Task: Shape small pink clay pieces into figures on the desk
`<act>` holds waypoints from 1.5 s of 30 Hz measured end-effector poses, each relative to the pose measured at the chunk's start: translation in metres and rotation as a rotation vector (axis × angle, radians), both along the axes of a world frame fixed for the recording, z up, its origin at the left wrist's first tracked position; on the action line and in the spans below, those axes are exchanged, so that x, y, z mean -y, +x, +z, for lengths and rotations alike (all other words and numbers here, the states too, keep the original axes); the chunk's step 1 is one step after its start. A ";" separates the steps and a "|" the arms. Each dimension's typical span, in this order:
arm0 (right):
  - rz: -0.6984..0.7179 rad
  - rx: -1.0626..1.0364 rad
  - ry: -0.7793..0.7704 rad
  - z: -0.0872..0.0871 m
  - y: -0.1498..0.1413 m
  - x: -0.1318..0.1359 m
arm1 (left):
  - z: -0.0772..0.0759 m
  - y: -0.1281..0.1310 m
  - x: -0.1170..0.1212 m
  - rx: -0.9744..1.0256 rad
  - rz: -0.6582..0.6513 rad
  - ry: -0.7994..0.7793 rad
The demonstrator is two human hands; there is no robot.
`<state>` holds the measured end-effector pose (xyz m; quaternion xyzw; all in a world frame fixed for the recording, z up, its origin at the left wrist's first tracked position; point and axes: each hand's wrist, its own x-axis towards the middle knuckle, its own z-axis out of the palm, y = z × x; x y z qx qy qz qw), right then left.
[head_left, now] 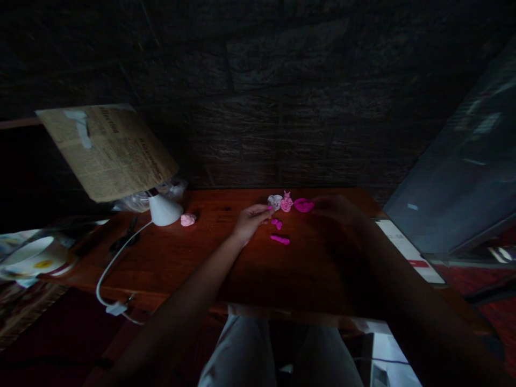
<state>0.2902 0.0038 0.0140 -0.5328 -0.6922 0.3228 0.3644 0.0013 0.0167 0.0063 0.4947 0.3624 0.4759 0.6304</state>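
My left hand (250, 222) rests over the middle of the table, thumb and fingers pinched together. A small bit of magenta modelling clay shows at its fingertips, beside a whitish clay piece (274, 201). Right of that stands a light pink clay figure (286, 202) with two ear-like points on top. My right hand (334, 208), in deep shadow, has its fingertips closed at the right edge of a rounded magenta clay piece (302, 205). Nearer to me lie small magenta lumps (277, 223) and a short magenta clay roll (279, 239).
A lamp with a newsprint shade (108, 150) stands at the left on a white base (164, 209), next to a pale pink clay lump (188, 219). Dark scissors (124, 236) and a bowl (34, 257) are farther left. A phone (411, 252) lies at the right edge. Behind is a dark wall.
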 end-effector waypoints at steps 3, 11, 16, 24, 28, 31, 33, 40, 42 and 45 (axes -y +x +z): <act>-0.012 -0.005 -0.010 0.003 0.000 0.002 | 0.000 0.000 0.000 0.000 -0.004 -0.001; -0.064 -0.069 -0.023 0.004 0.002 0.004 | -0.003 -0.002 -0.001 -0.015 -0.036 -0.037; -0.178 -0.126 0.045 0.008 0.001 0.006 | -0.004 -0.002 -0.004 -0.028 -0.018 0.032; 0.034 -0.241 0.139 0.013 -0.076 0.015 | -0.004 0.000 -0.002 -0.062 -0.031 0.151; 0.137 -0.278 0.066 0.002 -0.109 0.018 | -0.007 0.001 0.000 -0.073 -0.087 0.116; 0.141 -0.308 0.018 -0.005 -0.111 0.017 | -0.008 0.001 0.001 -0.066 -0.154 0.112; 0.128 -0.325 -0.004 -0.006 -0.107 0.015 | -0.008 0.001 0.000 -0.056 -0.173 0.121; 0.089 -0.362 -0.097 -0.004 -0.107 0.016 | -0.008 0.001 -0.004 0.007 -0.121 0.092; 0.105 -0.375 -0.101 -0.004 -0.110 0.017 | -0.008 0.000 -0.004 0.015 -0.118 0.101; 0.090 -0.382 -0.095 -0.005 -0.112 0.019 | -0.007 0.001 -0.003 0.017 -0.136 0.121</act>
